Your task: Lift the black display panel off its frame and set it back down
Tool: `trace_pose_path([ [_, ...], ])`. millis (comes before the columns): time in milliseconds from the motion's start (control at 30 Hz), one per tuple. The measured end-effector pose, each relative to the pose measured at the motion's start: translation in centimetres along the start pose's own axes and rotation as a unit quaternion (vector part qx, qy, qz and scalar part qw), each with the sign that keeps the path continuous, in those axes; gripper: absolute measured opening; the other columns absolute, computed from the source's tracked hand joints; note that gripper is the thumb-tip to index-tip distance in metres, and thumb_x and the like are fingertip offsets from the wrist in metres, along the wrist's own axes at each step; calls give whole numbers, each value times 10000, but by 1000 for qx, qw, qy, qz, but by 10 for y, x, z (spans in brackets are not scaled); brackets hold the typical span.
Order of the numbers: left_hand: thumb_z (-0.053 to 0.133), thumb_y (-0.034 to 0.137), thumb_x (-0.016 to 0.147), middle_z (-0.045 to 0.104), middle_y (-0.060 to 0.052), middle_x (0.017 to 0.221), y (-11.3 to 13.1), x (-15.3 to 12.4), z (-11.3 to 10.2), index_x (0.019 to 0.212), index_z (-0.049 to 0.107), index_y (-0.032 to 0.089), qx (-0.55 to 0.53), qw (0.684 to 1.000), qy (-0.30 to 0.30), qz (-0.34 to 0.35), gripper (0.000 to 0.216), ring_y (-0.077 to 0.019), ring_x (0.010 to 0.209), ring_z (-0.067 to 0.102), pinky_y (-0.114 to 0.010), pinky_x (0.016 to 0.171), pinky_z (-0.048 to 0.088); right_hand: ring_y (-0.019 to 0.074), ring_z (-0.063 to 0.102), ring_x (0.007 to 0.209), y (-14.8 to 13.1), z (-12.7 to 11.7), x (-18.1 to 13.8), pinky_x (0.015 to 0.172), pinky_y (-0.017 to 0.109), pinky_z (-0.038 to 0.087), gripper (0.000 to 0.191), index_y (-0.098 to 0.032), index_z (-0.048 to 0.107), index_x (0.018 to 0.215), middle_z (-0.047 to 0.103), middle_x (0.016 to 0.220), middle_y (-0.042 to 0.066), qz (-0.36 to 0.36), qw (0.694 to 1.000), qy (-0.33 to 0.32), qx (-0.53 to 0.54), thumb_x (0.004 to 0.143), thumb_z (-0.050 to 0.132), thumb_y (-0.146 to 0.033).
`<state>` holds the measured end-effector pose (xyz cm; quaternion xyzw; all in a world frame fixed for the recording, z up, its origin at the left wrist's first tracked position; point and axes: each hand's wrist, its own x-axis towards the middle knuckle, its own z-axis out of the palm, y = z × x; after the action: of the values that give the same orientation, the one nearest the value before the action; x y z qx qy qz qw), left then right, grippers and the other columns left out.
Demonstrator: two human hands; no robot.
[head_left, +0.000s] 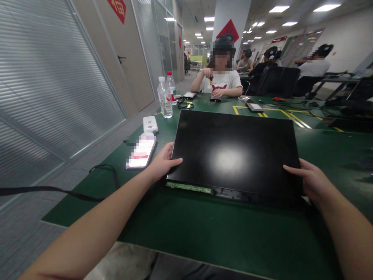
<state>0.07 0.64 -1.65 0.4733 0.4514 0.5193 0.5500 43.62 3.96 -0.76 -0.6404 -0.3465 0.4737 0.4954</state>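
A large black display panel (233, 151) lies flat on the green table (204, 233) in front of me, with a thin green circuit strip (189, 187) along its near edge. My left hand (161, 163) grips the panel's near left corner, thumb on top and fingers under the edge. My right hand (310, 179) holds the near right corner the same way, thumb resting on the black surface.
A phone (142, 152) with a lit screen and a white power bank (150, 124) lie left of the panel. Two water bottles (164, 98) stand further back. A black cable (87, 194) trails off the left edge. Across the table a person (220, 79) works on a small device.
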Motion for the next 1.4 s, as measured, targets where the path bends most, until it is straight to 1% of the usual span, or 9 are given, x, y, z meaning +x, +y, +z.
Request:
trace_pose_path([
  [233, 802, 120, 668, 734, -55, 1052, -2, 2, -1, 1169, 514, 195, 1, 1000, 5, -1, 582, -266, 1042, 689, -442, 968, 505, 219, 715, 650, 0, -1, 0, 549, 300, 589, 371, -251, 716, 858, 768, 799, 23, 16, 1000, -1, -3, 521, 774, -106],
  [400, 794, 129, 692, 737, -71, 1135, -1, 3, -2, 1235, 548, 199, -37, 999, -7, -12, 600, -287, 1111, 677, -444, 993, 507, 218, 696, 601, 0, -1, 1, 506, 315, 580, 359, -251, 716, 852, 755, 757, 17, 24, 1000, 0, 1, 527, 770, -107],
  [533, 770, 109, 700, 728, -88, 1195, 1, 3, -3, 1301, 576, 197, -61, 998, -21, -27, 638, -310, 1187, 645, -468, 1050, 473, 206, 688, 590, 0, 0, 2, 501, 303, 575, 340, -244, 718, 844, 750, 749, 16, 26, 1000, 12, 0, 539, 764, -103],
  [700, 764, 55, 667, 719, -93, 1215, -1, 3, -3, 1288, 576, 175, -62, 998, -8, -13, 660, -295, 1203, 635, -472, 1089, 435, 203, 688, 591, 0, 0, 1, 498, 288, 570, 331, -239, 722, 833, 754, 757, 22, 21, 1000, 16, -2, 537, 762, -99],
  [800, 753, 34, 662, 721, -88, 1195, -2, 2, -3, 1254, 574, 171, -55, 998, 0, -4, 633, -280, 1177, 647, -466, 1083, 435, 207, 692, 606, 1, -1, 1, 502, 289, 571, 335, -249, 721, 833, 756, 764, 16, 18, 1000, 13, -1, 535, 771, -103],
  [900, 744, 28, 660, 732, -81, 1138, -1, 2, -3, 1227, 568, 173, -49, 999, 4, -7, 611, -273, 1114, 674, -462, 1045, 459, 210, 701, 631, 2, -2, 2, 530, 293, 581, 360, -261, 723, 856, 761, 781, 11, 19, 1000, 8, 1, 537, 776, -104],
  [1000, 736, 31, 657, 739, -67, 1076, 0, 2, -3, 1195, 570, 181, -40, 999, 9, -11, 582, -267, 1065, 689, -451, 1007, 477, 216, 708, 652, 1, -1, 1, 529, 290, 578, 345, -259, 715, 848, 762, 788, 16, 17, 1000, 4, -2, 542, 772, -109],
  [1200, 729, 25, 640, 730, -64, 1072, 0, 2, -1, 1172, 548, 186, -34, 999, 28, -19, 584, -277, 1107, 670, -449, 1008, 473, 221, 709, 651, -1, 0, -1, 520, 298, 576, 354, -263, 703, 854, 761, 791, 12, 26, 1000, 1, -9, 540, 771, -112],
  [1400, 745, 31, 629, 728, -67, 1058, 1, 1, -1, 1166, 536, 181, -24, 999, 21, -19, 596, -278, 1094, 671, -458, 1007, 469, 219, 708, 643, -1, -1, 0, 532, 309, 582, 363, -267, 703, 865, 763, 797, 10, 30, 999, -8, -7, 546, 773, -111],
])
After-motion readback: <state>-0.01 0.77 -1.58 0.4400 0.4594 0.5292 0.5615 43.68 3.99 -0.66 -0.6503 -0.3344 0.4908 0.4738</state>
